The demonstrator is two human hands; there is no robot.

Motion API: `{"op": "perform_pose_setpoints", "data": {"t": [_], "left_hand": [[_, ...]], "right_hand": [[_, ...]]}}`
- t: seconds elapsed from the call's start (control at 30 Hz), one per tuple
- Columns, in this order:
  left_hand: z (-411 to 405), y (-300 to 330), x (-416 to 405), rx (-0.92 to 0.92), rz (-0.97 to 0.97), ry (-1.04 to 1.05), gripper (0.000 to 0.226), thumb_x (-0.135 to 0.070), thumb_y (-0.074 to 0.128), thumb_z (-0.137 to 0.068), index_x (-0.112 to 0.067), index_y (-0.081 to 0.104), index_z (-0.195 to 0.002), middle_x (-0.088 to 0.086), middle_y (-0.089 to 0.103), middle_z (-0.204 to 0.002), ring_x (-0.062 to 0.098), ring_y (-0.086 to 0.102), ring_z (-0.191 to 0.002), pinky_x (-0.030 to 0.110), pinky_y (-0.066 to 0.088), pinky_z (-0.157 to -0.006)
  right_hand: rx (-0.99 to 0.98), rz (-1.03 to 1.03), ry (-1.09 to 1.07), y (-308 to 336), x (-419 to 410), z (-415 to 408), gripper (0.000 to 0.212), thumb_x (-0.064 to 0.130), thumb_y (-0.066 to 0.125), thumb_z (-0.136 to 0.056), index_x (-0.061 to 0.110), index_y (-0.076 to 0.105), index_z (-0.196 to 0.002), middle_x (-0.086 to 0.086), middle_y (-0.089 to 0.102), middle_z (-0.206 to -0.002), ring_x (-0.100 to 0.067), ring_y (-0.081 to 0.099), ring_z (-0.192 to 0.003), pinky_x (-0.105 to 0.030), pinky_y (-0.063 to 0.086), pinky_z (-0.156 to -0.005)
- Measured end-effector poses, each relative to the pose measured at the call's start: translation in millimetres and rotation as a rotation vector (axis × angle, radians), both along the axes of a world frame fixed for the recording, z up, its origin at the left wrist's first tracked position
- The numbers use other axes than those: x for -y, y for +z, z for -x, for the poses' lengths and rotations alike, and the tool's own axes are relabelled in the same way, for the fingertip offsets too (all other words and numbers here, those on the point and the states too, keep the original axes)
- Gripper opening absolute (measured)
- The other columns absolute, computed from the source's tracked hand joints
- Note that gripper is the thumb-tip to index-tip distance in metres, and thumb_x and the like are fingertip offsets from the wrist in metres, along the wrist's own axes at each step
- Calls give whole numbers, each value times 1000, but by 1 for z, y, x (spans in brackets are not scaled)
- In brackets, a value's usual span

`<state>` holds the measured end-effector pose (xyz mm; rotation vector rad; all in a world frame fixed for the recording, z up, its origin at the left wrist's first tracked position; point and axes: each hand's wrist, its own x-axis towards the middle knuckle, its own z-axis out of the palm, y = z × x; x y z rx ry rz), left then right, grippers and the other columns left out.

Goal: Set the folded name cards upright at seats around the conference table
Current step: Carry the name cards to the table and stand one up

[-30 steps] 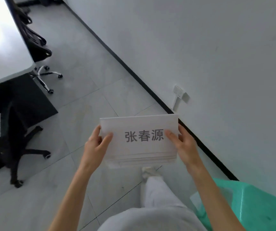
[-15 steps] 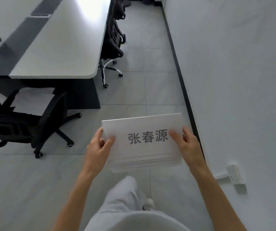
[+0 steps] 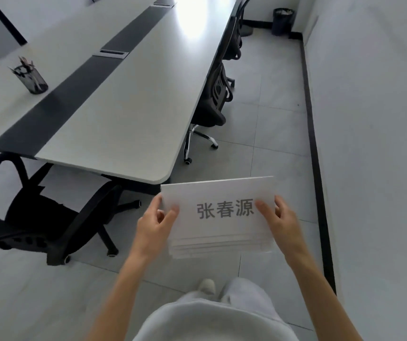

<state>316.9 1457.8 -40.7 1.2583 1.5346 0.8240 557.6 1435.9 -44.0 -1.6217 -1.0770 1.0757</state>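
Observation:
A stack of several white folded name cards [image 3: 218, 232] is held flat in front of me, the top one printed with grey characters. My left hand [image 3: 154, 223] grips the stack's left edge, thumb on top. My right hand [image 3: 281, 222] grips its right edge the same way. The long white conference table [image 3: 113, 107] with a dark centre strip stretches away to the upper left; its near rounded corner lies just beyond the cards. No card stands on the visible tabletop.
Black office chairs stand at the table's near end [image 3: 37, 217] and along its right side [image 3: 216, 99]. A dark pen holder [image 3: 34, 78] sits on the table's left part. A white wall [image 3: 374, 143] runs close on the right. A bin [image 3: 282, 20] stands at the far end.
The view has swung left from the wall and floor onto the conference table, which now fills the upper left. Both hands keep the same hold on the card stack.

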Motion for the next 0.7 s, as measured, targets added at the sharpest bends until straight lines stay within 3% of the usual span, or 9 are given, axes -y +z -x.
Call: {"op": "perform_pose_setpoints", "data": {"t": [0.1, 0.2, 0.3, 0.4, 0.5, 0.57, 0.63, 0.7], "left_hand": [[-8, -1, -58, -12, -1, 41, 45, -52, 50, -68, -34, 53, -109, 21, 68, -83, 35, 65, -80, 47, 52, -74], [-17, -6, -112, -25, -21, 104, 48, -46, 48, -73, -27, 50, -116, 8, 71, -83, 21, 68, -80, 34, 52, -69], [-26, -12, -161, 9, -30, 217, 46, -47, 49, -72, -33, 50, -115, 1, 71, -83, 13, 68, -76, 25, 51, -64], [-34, -15, -204, 42, -59, 378, 47, -56, 55, -67, -37, 50, -110, -3, 71, -81, 11, 68, -75, 19, 51, -60], [-37, -17, -237, 8, -65, 559, 59, -64, 53, -57, -33, 50, -108, 6, 69, -86, 22, 67, -80, 33, 54, -68], [-32, -20, -257, -17, -73, 662, 62, -63, 56, -56, -30, 48, -108, 11, 69, -85, 27, 65, -78, 45, 53, -75], [-23, -21, -271, -63, -51, 718, 68, -62, 59, -53, -26, 46, -110, 11, 68, -82, 27, 64, -75, 46, 52, -75], [-12, -24, -284, -85, -40, 774, 72, -61, 60, -53, -24, 44, -112, 13, 68, -84, 28, 64, -77, 45, 52, -75]], "right_hand": [[5, -2, 47, -2, -68, -11, 41, 29, 53, -87, 13, 51, -124, -3, 68, -100, -18, 66, -88, -29, 55, -71], [-3, -7, 117, -7, -138, -20, 46, 37, 58, -84, 16, 52, -124, 3, 68, -94, -10, 66, -82, -17, 52, -62], [-3, -6, 245, -9, -218, -26, 60, 46, 53, -72, 19, 50, -126, 1, 69, -96, -8, 67, -80, -19, 51, -64], [-5, -44, 425, -10, -301, -24, 51, 41, 54, -76, 22, 50, -123, 4, 68, -94, 3, 65, -73, -14, 50, -59], [30, -40, 616, -6, -374, -12, 37, 30, 55, -88, 24, 50, -124, 10, 67, -97, 6, 64, -79, -12, 51, -65], [36, -28, 735, -4, -420, 3, 38, 29, 54, -89, 23, 50, -125, 9, 67, -100, -4, 66, -90, -20, 53, -75], [41, -9, 852, -1, -457, 23, 41, 30, 56, -87, 24, 48, -127, 7, 68, -104, -10, 65, -96, -30, 52, -84], [47, -13, 988, 1, -489, 46, 44, 28, 60, -85, 26, 45, -127, 13, 66, -103, -4, 63, -94, -26, 52, -83]]}}
